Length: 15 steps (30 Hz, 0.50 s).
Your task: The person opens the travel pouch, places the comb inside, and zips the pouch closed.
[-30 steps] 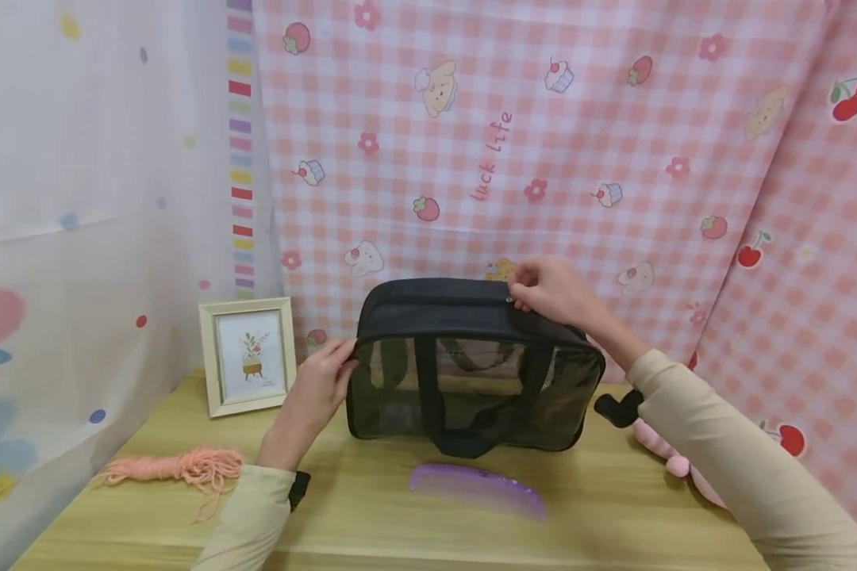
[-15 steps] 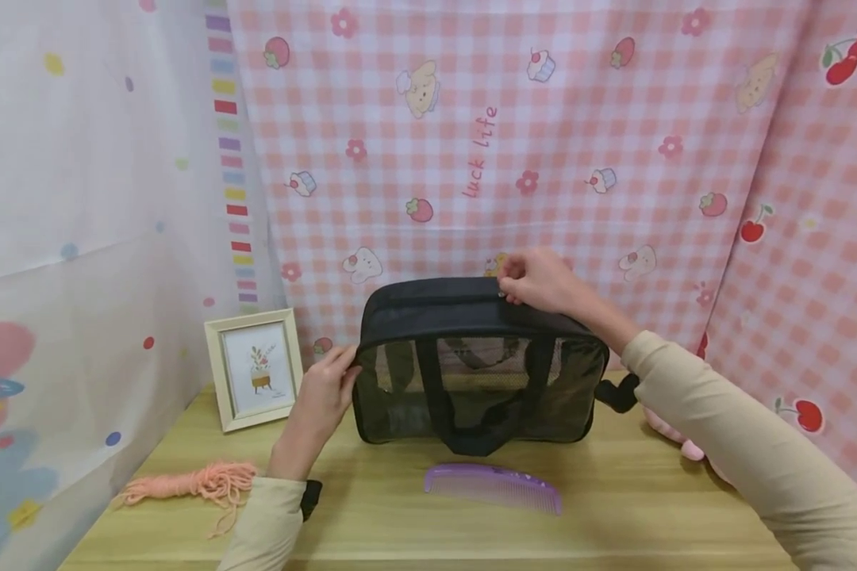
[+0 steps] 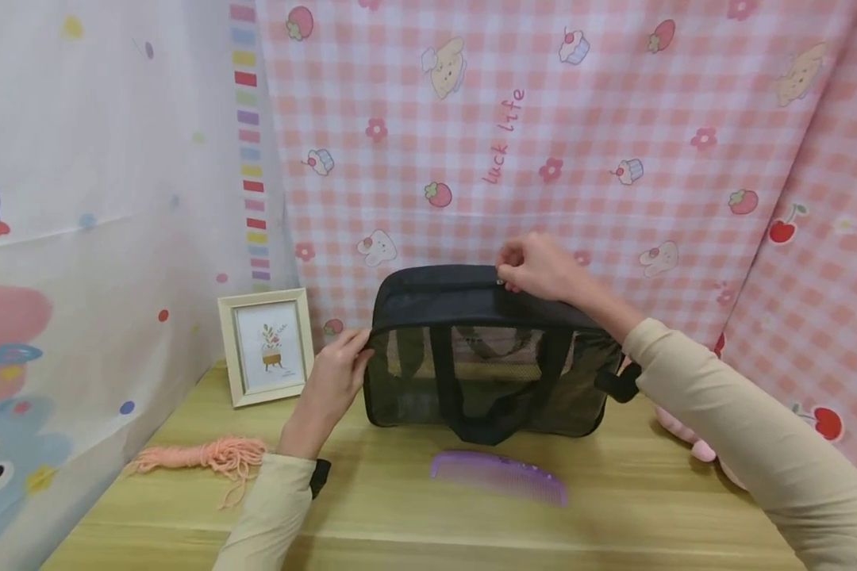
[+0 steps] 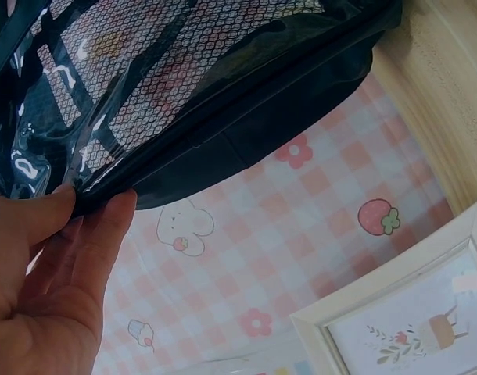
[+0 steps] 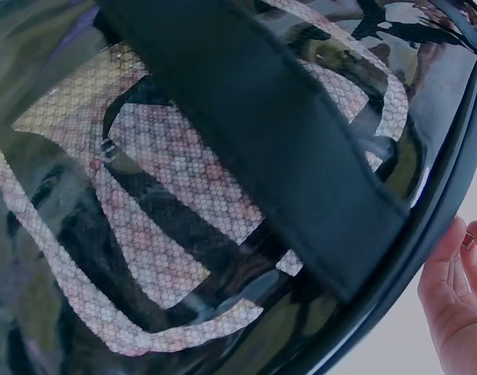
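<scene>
Standing upright on the wood-grain surface [image 3: 414,523], the black, clear-fronted bag [image 3: 486,373] sits mid-view for you, with your left hand [image 3: 331,381] at its 9 o'clock edge and your right hand [image 3: 544,267] on top near 1 o'clock. Your left grip pinches that edge; the left wrist view shows thumb and fingers meeting on it, where the head view gives mainly the back of the hand. Your right grip pinches a small metal zipper pull [image 5: 468,241], and the right wrist view catches it between your fingertips. That view alone reveals a small buckle [image 5: 107,150] through the clear front. A purple comb [image 3: 500,474] lies just beside the bag at 6 o'clock; only the head view shows you the peach yarn [image 3: 200,454] at 8 and a pink object [image 3: 703,450], partly hidden by your sleeve [image 3: 728,428], at 4. At 9 stands a picture frame [image 3: 267,347], its print's tiny lettering too small to read. At 12, the gingham cloth [image 3: 593,214] reads "luck life".
</scene>
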### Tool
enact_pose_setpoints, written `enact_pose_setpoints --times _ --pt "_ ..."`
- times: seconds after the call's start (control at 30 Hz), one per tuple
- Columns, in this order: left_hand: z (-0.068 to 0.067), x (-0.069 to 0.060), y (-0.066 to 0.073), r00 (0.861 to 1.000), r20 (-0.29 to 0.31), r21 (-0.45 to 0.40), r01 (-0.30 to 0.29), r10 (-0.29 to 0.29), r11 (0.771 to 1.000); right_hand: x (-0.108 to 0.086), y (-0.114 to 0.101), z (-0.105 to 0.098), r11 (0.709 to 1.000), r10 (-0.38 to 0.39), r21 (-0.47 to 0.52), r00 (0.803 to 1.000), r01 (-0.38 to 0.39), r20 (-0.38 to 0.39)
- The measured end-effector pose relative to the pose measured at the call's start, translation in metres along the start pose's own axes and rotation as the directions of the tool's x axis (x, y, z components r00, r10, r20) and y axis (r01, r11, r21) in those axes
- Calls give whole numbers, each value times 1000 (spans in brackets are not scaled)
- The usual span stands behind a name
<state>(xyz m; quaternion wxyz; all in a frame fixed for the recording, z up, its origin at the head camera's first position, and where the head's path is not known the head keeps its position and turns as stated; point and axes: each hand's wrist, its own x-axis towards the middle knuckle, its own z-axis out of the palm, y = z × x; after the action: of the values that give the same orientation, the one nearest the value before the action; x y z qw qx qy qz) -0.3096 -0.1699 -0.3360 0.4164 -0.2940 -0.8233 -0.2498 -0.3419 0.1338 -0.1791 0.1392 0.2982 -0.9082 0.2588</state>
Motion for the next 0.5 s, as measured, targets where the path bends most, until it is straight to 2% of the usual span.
enact_pose_setpoints --times 0.2,0.5 --pt "3 6 1 1000 13 -2 -8 8 1000 3 -4 -3 999 13 -33 1000 -13 -6" --pt "0 -1 2 999 24 12 29 -29 1000 13 -16 6 999 14 -29 1000 -13 25"
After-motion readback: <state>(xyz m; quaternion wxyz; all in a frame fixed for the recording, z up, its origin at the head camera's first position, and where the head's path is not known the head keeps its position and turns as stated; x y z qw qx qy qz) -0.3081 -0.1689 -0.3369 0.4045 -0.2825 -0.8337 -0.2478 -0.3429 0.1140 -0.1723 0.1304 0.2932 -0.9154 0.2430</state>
